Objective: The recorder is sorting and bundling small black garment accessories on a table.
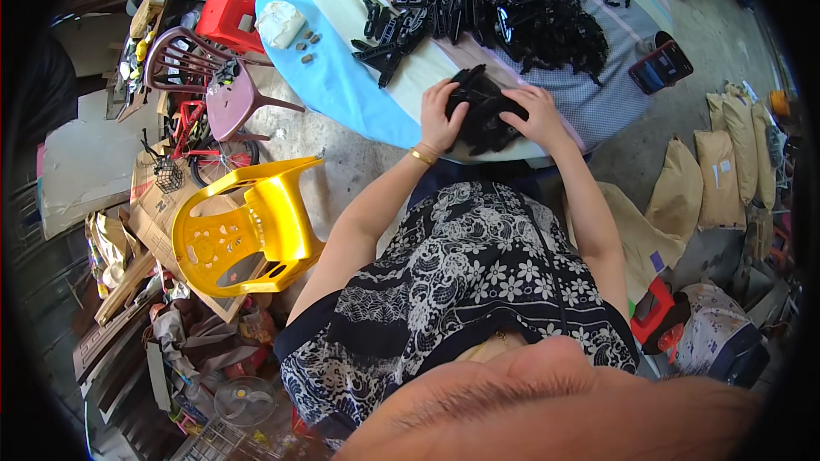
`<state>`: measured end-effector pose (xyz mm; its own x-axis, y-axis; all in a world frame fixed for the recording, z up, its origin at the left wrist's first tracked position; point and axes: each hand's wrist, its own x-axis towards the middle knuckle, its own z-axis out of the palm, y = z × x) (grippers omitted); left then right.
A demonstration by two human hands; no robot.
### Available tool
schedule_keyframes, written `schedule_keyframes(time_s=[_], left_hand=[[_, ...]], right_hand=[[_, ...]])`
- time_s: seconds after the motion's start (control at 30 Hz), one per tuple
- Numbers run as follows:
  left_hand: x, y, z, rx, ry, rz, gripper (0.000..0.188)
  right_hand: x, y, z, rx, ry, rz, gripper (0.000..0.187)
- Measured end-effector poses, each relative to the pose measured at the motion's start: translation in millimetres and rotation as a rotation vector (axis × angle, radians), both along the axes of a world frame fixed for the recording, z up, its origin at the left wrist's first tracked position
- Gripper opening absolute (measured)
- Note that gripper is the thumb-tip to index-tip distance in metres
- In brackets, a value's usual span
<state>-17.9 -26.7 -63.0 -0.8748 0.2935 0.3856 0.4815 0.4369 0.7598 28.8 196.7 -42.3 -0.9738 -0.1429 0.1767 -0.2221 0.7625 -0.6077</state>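
Near the front edge of the cloth-covered table [333, 77], a small heap of dark pieces [485, 115] lies between my hands. My left hand [439, 119] curls round its left side, with a gold-coloured band on the wrist. On the opposite side my right hand [536, 117] presses in with bent fingers and thumb. What exactly the pieces are is too small to tell. Beyond them spreads a large pile of shiny black plastic pieces [547, 26]. Longer black strips [395, 43] lie at its left.
A phone [660, 67] sits at the table's right edge. At the left are a crumpled white bag [280, 24] and several small grey-brown bits. A yellow plastic chair [248, 235], a purple chair [231, 107] and a red stool [231, 21] stand left; brown sacks [717, 175] stand right.
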Motion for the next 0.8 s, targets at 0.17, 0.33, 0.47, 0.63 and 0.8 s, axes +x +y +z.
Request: schedule_keyframes(time_s=[0.17,0.33,0.47,0.63,0.8], left_hand=[[13,17,-3,0.085,-0.052,-0.141,0.034],[34,23,5,0.113,-0.136,-0.358,0.031],[38,20,10,0.122,-0.182,-0.468,0.028],[41,18,17,0.109,-0.353,-0.569,0.021],[46,14,13,0.067,-0.551,-0.646,0.023]], right_hand=[[40,4,-1,-0.063,0.074,-0.061,0.038],[74,7,-2,-0.136,0.148,-0.045,0.026],[90,10,-3,-0.191,0.162,0.002,0.019],[102,9,-1,-0.204,0.1,0.118,0.014],[99,9,3,-0.253,0.149,0.027,0.011]])
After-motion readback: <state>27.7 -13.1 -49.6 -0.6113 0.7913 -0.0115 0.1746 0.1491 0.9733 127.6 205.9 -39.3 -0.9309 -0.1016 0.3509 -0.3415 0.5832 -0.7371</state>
